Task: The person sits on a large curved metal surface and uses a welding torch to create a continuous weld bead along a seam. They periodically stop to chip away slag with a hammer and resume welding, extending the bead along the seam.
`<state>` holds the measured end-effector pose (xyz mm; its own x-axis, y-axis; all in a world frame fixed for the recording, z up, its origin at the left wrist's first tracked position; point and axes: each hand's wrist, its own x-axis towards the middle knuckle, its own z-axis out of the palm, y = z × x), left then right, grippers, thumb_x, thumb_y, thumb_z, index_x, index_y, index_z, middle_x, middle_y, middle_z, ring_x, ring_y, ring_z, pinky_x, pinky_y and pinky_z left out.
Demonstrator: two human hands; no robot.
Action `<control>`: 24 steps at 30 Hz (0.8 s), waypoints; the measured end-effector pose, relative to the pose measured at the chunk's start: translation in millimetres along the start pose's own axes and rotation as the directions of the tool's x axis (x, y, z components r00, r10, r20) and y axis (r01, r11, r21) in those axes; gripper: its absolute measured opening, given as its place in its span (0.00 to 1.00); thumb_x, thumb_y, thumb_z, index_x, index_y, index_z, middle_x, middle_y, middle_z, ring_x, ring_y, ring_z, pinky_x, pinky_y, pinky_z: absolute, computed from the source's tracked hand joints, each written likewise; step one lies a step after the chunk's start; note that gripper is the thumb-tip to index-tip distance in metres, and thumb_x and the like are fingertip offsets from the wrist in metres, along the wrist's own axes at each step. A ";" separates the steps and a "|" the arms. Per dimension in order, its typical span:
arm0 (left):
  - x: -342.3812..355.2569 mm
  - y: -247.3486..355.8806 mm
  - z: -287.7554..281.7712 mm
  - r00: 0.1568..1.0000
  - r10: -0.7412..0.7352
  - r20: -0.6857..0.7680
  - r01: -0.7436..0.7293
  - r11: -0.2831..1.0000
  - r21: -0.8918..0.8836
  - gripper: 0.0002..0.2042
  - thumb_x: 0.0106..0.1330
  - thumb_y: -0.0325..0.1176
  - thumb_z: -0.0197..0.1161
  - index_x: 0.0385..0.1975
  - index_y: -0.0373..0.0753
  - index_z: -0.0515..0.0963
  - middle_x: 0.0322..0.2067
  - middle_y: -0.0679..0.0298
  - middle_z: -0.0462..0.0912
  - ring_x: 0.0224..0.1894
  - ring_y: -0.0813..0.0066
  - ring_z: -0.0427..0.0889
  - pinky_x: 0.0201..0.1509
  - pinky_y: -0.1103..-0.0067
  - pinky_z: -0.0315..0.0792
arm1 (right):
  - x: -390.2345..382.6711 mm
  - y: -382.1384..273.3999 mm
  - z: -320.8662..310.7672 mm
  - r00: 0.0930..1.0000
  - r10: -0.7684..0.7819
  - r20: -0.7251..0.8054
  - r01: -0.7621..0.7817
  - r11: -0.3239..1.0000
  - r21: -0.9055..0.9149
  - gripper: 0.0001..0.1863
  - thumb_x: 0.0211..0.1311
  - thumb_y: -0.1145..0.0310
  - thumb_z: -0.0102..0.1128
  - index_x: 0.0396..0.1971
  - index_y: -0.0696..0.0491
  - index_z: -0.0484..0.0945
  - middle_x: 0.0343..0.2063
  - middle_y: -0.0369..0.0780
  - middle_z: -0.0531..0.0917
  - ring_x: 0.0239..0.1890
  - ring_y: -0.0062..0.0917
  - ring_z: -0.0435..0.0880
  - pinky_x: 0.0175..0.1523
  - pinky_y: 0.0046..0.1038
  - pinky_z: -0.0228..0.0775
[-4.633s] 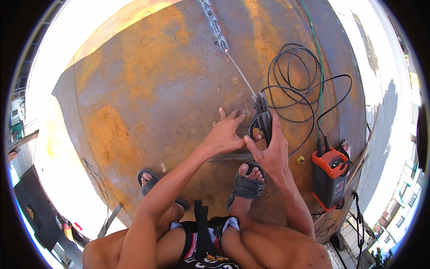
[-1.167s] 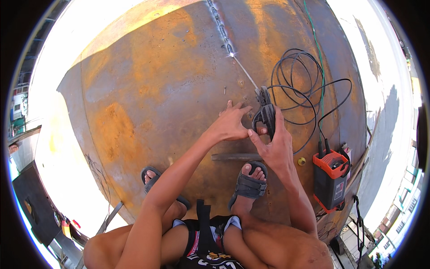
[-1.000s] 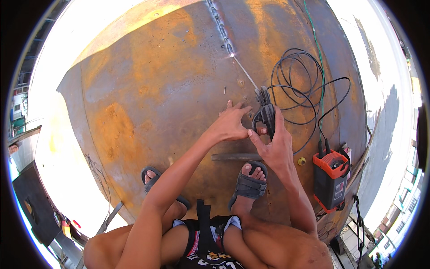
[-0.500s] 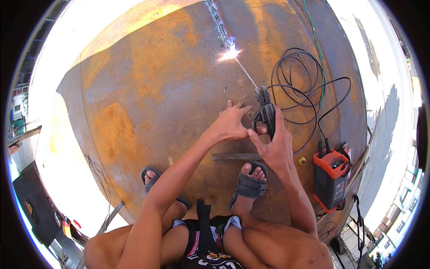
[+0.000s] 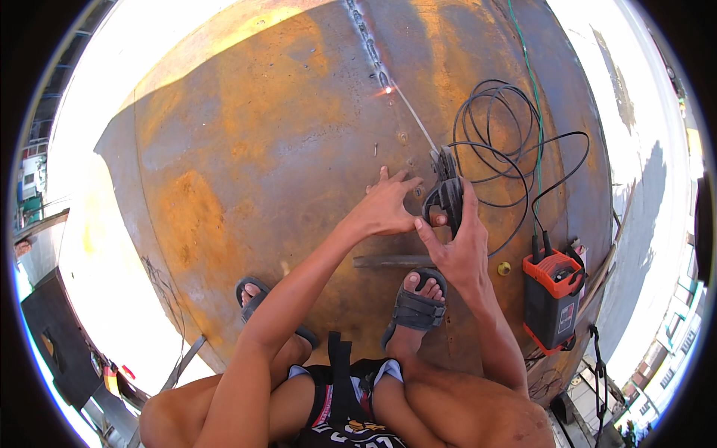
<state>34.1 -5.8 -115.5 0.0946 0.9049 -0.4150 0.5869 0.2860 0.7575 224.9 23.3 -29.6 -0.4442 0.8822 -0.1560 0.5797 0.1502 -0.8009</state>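
My right hand [image 5: 464,252] grips a black electrode holder [image 5: 448,196], fingers wrapped round its handle. From the holder's jaws a thin welding rod [image 5: 414,118] slants forward and left. Beside the rod's far tip a small orange spot [image 5: 388,90] glows, at the near end of a grey weld seam [image 5: 364,37] on the rusty curved steel surface [image 5: 254,164]. Left of the holder, my left hand [image 5: 390,205] has its fingers spread toward the steel. Its thumb side meets my right thumb. Whether the left fingertips touch the steel I cannot tell.
A black and orange welding machine [image 5: 551,302] stands at the right. Coiled black cable [image 5: 467,123] and a green wire [image 5: 526,63] lie beyond it. Near my sandaled foot [image 5: 418,306] are a dark metal bar [image 5: 396,261] and a small yellowish round piece [image 5: 504,268].
The bright arc with blue-white sparks has shrunk to a small orange glow. My right hand and the holder have shifted slightly right. The left hand stays almost in place.
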 end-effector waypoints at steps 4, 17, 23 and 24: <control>-0.6 1.4 0.2 1.000 0.001 -0.004 -0.001 1.000 0.003 0.56 0.53 0.75 0.71 0.73 0.34 0.70 0.75 0.37 0.64 0.76 0.14 0.52 0.84 0.45 0.46 | -0.1 0.9 -0.9 1.000 0.001 0.007 -0.001 1.000 -0.029 0.51 0.63 0.51 0.76 0.77 0.60 0.58 0.54 0.61 0.84 0.55 0.57 0.87 0.56 0.47 0.81; -2.2 5.6 -1.9 1.000 -0.006 -0.003 0.006 1.000 -0.005 0.55 0.53 0.72 0.72 0.73 0.33 0.70 0.75 0.35 0.65 0.76 0.16 0.52 0.85 0.46 0.46 | 1.6 -3.0 -3.6 0.999 0.006 0.037 -0.004 0.999 -0.052 0.50 0.63 0.52 0.75 0.76 0.60 0.58 0.57 0.61 0.82 0.56 0.59 0.86 0.57 0.49 0.80; -0.8 3.1 -0.4 1.000 0.000 0.000 0.000 1.000 -0.018 0.55 0.52 0.72 0.72 0.73 0.33 0.70 0.75 0.36 0.64 0.77 0.17 0.52 0.81 0.40 0.47 | 2.2 -0.7 -3.7 0.998 0.023 0.055 -0.020 0.998 -0.053 0.50 0.64 0.51 0.75 0.77 0.60 0.57 0.59 0.62 0.81 0.58 0.59 0.85 0.59 0.49 0.79; -0.1 -1.7 0.2 1.000 0.000 0.001 0.000 1.000 -0.030 0.56 0.51 0.74 0.71 0.74 0.35 0.70 0.76 0.37 0.63 0.78 0.18 0.50 0.77 0.33 0.51 | 2.5 -1.2 -2.5 0.998 0.017 0.057 -0.015 0.999 -0.051 0.50 0.64 0.51 0.75 0.77 0.60 0.57 0.59 0.62 0.81 0.58 0.59 0.85 0.59 0.49 0.79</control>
<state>33.3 -6.4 -116.8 0.0955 0.9045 -0.4157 0.5627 0.2955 0.7721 224.8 26.5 -27.7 -0.4725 0.8576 -0.2030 0.6203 0.1600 -0.7679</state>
